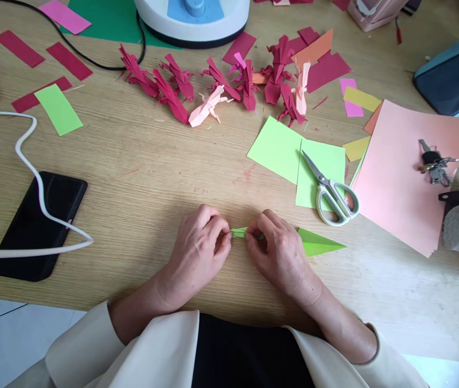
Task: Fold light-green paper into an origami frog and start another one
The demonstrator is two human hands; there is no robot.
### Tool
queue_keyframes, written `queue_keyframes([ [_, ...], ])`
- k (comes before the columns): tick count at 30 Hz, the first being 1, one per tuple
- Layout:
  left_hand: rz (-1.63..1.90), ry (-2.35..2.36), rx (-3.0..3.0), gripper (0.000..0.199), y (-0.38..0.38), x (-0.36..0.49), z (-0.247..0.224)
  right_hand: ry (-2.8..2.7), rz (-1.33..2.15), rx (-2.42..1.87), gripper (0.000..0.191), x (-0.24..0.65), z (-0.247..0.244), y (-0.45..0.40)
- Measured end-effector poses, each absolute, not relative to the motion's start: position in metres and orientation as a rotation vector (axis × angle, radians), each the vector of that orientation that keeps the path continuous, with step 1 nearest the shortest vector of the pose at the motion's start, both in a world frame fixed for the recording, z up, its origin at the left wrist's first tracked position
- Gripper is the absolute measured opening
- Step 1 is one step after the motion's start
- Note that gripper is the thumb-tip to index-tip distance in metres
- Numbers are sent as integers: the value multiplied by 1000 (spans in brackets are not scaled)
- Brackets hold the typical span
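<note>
Left hand [200,248], right hand [280,249] pinched closed on green paper [320,243]. I judge folding step; next crease needs steady pressure.

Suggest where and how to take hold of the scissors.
Best bet: take the scissors by the pale handles, coming from the person's side, slightly from the right. They lie flat with the handle loops toward the person and the blades pointing away and left over the light green paper, so that approach should keep clear of the tip.
</note>
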State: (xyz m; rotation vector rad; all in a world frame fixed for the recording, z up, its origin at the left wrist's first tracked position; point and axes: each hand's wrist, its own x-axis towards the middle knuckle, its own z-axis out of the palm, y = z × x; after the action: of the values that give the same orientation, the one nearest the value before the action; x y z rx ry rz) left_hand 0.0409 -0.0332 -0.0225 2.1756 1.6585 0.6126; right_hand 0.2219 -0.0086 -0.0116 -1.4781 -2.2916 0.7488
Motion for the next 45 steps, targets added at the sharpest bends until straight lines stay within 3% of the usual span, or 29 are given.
queue_keyframes([
  [20,535,1701,2255,12,-36,36,-27,-2293,685,-1450,9,220,-19,-10],
  [26,516,1548,2578,44,-51,31,-28,-2272,686,-1434,12,220,-22,-10],
  [34,167,1536,2671,51,-68,34,-26,-2300,672,-1454,13,219,-23,-9],
  [45,108,1637,2652,64,-73,41,-27,-2270,680,-1440,12,219,-26,-10],
])
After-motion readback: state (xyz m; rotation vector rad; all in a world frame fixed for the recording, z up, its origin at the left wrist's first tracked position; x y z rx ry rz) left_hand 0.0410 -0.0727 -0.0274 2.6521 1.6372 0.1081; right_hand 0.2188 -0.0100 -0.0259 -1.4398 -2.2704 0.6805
